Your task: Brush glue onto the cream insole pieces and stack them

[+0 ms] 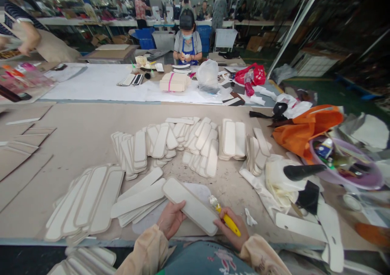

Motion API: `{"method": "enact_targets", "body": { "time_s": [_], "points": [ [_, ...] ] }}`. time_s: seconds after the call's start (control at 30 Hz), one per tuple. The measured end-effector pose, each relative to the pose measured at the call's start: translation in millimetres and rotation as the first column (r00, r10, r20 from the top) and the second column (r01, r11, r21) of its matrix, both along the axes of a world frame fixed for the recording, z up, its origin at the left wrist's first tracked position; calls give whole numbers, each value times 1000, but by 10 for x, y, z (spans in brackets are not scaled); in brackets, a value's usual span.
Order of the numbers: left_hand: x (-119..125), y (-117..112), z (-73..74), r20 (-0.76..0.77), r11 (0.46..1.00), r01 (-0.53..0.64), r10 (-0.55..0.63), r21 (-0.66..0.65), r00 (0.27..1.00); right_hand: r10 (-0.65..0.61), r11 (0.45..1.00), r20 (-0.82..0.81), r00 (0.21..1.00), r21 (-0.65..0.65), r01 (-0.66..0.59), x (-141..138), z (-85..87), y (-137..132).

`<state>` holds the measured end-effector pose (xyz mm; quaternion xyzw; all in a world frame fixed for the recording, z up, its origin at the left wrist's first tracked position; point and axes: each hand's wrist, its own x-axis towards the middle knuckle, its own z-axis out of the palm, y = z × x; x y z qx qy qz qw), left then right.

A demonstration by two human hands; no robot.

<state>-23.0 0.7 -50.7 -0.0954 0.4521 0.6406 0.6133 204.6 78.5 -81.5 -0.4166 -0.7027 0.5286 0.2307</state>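
Observation:
My left hand [171, 219] grips one long white rounded strip [190, 206] by its near edge, holding it tilted just above the table's front edge. My right hand [233, 226] is closed round a yellow-handled brush [227, 219] whose pale bristle tip touches the strip's right side. Flat stacks of similar white strips [88, 202] lie fanned to the left. More of these pieces [183, 143] are heaped across the middle of the brown table [76, 133].
An orange bag [304, 131], a purple bowl [350, 163] of small items and a black-handled tool [303, 171] crowd the right side. A person in a blue apron [187, 39] works at the far white table [100, 84]. Another person's arm [27, 37] shows at top left.

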Motion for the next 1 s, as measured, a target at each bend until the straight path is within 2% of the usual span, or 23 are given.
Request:
{"method": "enact_targets", "body": {
  "time_s": [0.23,0.43,0.77,1.0],
  "points": [
    [-62,78,24,-20,1000,8,-8,-11,1000,-34,999,21,999,4,33,-62,95,34],
    [-101,115,44,-22,1000,-12,11,-25,1000,-71,998,-46,996,-5,71,-112,173,45],
    [-90,118,-9,-1,999,-25,25,-42,1000,-6,999,19,1000,-37,7,-65,74,81],
    [-177,175,12,-65,1000,4,-6,-23,998,-170,984,-53,984,-64,166,-72,43,54]
  ]
}}
